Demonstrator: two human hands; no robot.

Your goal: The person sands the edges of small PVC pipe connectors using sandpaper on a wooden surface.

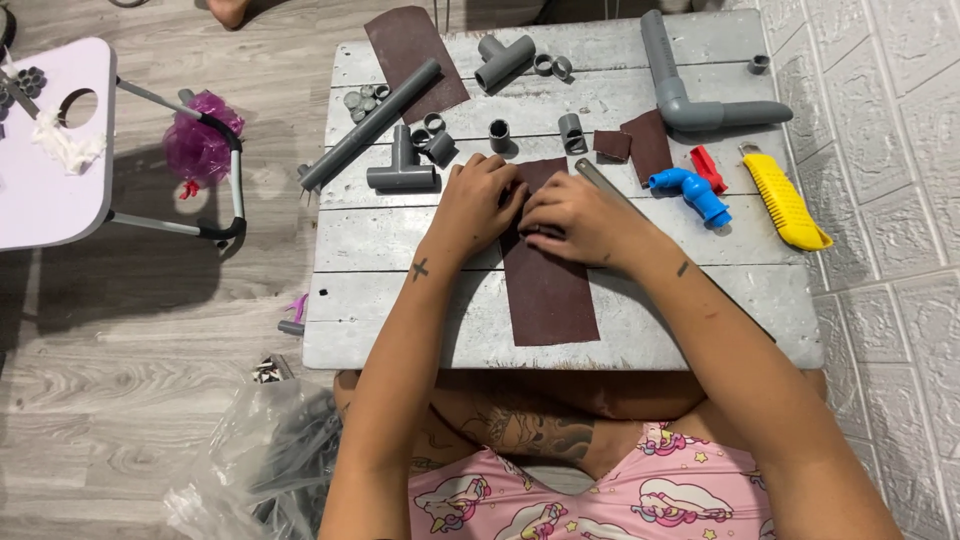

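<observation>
Pink shorts [560,500]; both hands press on brown sandpaper strip [548,290].

Both hands — left [478,203], right [572,222] — meet fingertip to fingertip, palms down, forearms angled inward.

One camera only, worn on the head and looking almost straight down over the person's lap. It sits close above the bench [400,250], whose far edge lies at the top of the frame. Both forearms enter from the bottom. Floor [120,330] shows at left, a tiled wall [890,200] at right.
</observation>
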